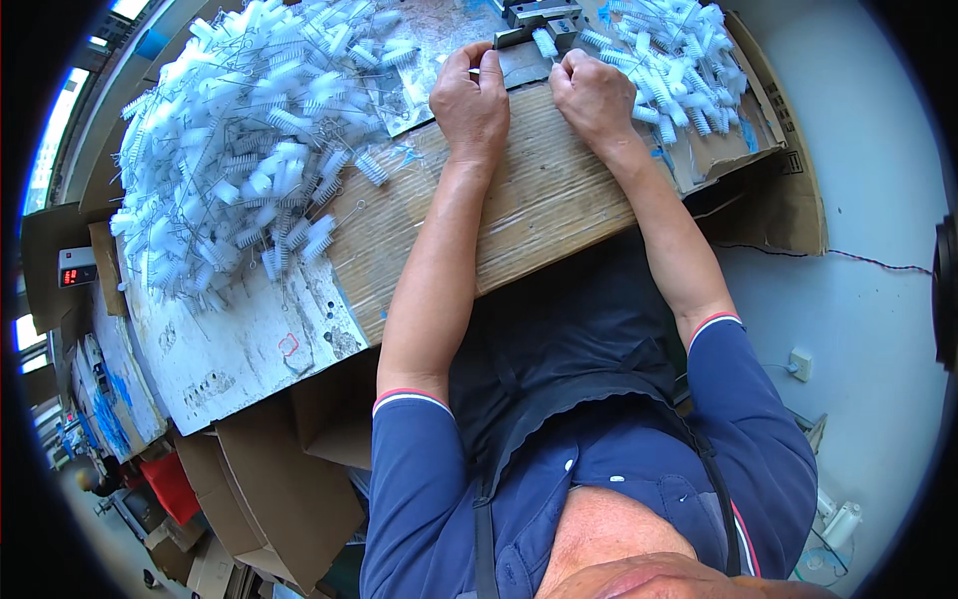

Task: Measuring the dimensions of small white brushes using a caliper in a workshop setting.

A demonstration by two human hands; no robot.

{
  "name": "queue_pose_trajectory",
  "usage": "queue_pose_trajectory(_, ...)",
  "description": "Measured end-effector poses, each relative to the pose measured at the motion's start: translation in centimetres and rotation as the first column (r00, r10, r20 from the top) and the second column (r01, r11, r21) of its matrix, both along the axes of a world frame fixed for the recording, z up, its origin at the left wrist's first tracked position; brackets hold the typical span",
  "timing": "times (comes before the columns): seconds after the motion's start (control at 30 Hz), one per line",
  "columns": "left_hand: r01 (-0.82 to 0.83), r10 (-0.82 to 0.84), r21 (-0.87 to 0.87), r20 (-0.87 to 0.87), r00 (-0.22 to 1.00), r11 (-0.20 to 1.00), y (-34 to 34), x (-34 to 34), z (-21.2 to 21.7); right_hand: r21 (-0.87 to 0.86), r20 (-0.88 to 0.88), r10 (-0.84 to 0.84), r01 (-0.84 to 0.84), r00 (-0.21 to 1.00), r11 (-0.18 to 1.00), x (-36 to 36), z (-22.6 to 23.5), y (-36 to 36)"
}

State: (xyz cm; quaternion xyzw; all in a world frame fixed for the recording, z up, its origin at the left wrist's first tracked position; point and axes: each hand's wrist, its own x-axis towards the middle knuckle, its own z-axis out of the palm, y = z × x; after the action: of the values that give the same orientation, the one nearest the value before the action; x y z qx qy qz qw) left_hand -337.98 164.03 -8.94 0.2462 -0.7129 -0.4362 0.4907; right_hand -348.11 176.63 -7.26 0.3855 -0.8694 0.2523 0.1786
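A small white-bristled wire brush (pixel 545 42) lies against a dark metal fixture (pixel 539 14) at the far edge of the bench. My right hand (pixel 594 98) is closed in a pinch at the near end of this brush. Left of it, my left hand (pixel 469 108) is closed beside the fixture's metal block, thumb against curled fingers; what they hold, if anything, is hidden. A large heap of similar brushes (pixel 249 150), many with looped wire ends, spreads to the left. Another pile of brushes (pixel 679 70) lies just right of my right hand.
Ridged brown board (pixel 559 190) covers the bench's near part, beside a worn white panel (pixel 239 359). A cardboard box (pixel 788 190) stands at the right, by a pale wall (pixel 868 150) with a cable. Open cartons (pixel 269 479) sit below left; a red-digit display box (pixel 77 268) is farther left.
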Motion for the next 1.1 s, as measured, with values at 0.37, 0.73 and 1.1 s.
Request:
queue_pose_trajectory(0.37, -0.039, 0.039, -0.013, -0.015, 0.999, 0.999, 0.0, -0.3, 0.2, -0.029, -0.006, -0.032, 0.032, 0.999, 0.999, -0.5, -0.7, -1.2)
queue_pose_trajectory(0.73, -0.129, 0.133, -0.127, 0.021, 0.991, 0.983, -0.2, -0.2, -0.1, -0.058, 0.010, -0.055, 0.056, 0.998, 0.997, -0.2, -0.7, -1.4)
queue_pose_trajectory(1.1, -0.208, 0.222, -0.229, 0.039, 0.974, 0.951, -0.1, -0.1, 0.4, -0.051, 0.077, -0.098, 0.102, 0.992, 0.993, -0.6, -0.6, -1.8)
